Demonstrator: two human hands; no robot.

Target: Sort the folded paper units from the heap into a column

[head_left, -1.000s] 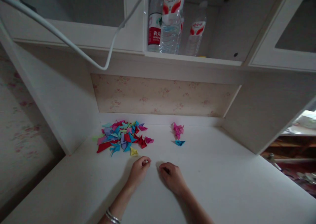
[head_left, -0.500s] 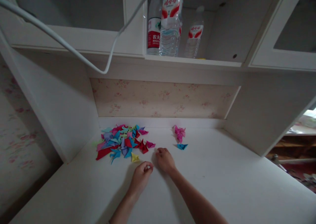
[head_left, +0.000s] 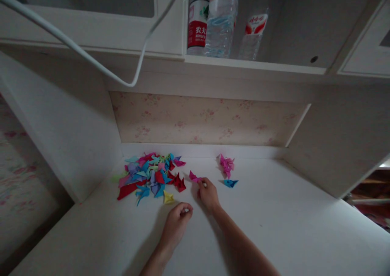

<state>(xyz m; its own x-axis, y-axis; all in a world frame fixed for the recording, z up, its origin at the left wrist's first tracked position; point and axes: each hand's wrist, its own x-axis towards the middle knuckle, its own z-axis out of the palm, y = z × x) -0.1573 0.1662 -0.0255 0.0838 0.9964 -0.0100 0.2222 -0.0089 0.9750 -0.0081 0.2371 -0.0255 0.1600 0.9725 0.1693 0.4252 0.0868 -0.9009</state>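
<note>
My right hand pinches the near end of a magenta origami piece between thumb and fingertips, just right of the paper pile. My left hand hovers over the table with its fingers curled toward the thumb; I see nothing in it. Near it lies a yellow origami piece. To the left spreads a heap of folded paper pieces in red, blue, purple, pink and green. A red origami piece lies at the heap's right edge. Right of my right hand are a blue origami piece and a pink cluster of folded paper.
The white tabletop ends at a back panel with flowered paper. Above hangs a cabinet shelf with several plastic bottles. A white cable or arm crosses the upper left. Side panels flank the table.
My right hand has taken hold of the magenta origami piece and moved it slightly right, away from the pile. My left hand stays nearly where it was. The view has tilted down a little.
</note>
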